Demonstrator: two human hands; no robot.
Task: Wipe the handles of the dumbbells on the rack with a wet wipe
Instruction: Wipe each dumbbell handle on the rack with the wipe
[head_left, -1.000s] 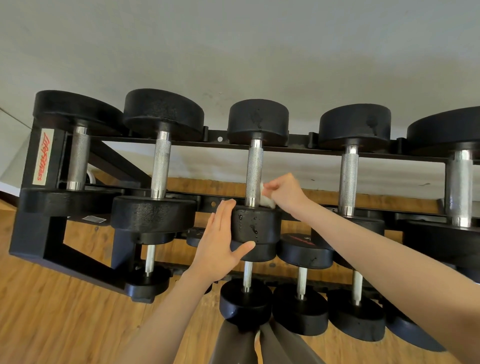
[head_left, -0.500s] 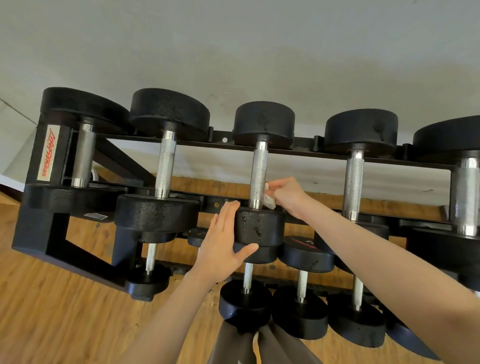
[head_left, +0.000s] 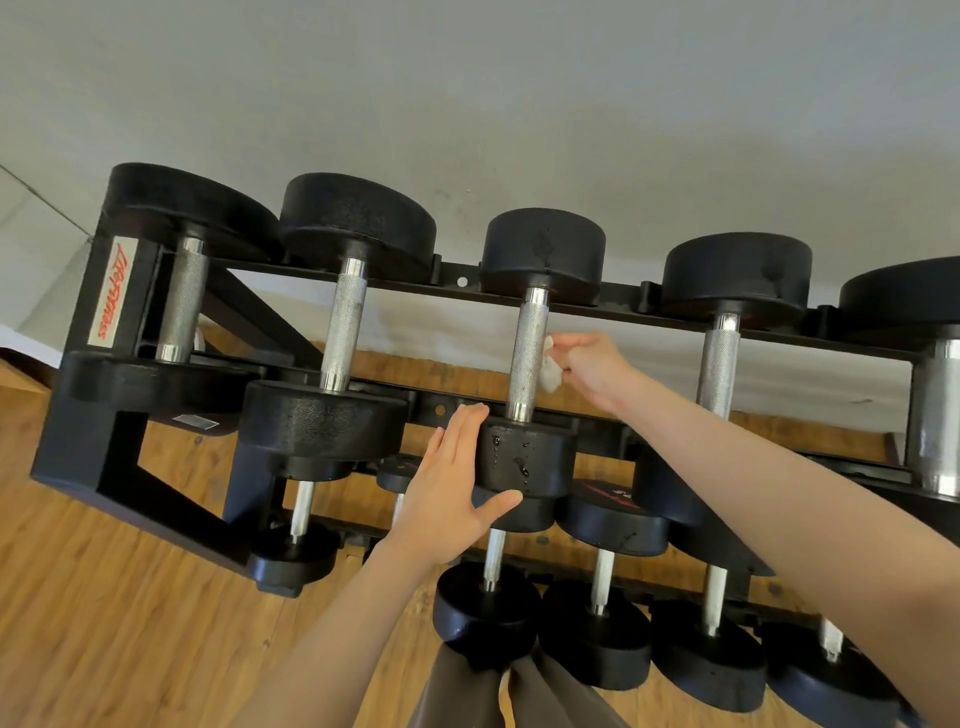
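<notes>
a head-worn camera looks down on a black rack (head_left: 104, 415) of dumbbells standing on a wood floor (head_left: 104, 623) against a pale wall (head_left: 467, 104). the top row holds five dumbbells with black round ends and knurled silver handles; a lower row of smaller ones shows toward 6 o'clock.

the middle dumbbell (head_left: 543, 249) sits near the centre of the view. its handle (head_left: 529, 358) runs from 12 to 6 o'clock between the two black ends. the near end glistens with wet drops.

the right hand (head_left: 592, 369) reaches in from 4 o'clock, fingers curled, pinching a small crumpled white wipe (head_left: 549, 371). the wipe touches the right side of that handle, about halfway along it.

the left hand (head_left: 447, 499) comes up from 7 o'clock. its fingers are straight and together, lying flat against the left side of the dumbbell's near end, with the thumb spread under its lower edge. it holds nothing.

at 9 o'clock a white label (head_left: 111, 291) with red lettering sits on the rack's end post. brown trouser legs (head_left: 467, 696) show at 6 o'clock.
</notes>
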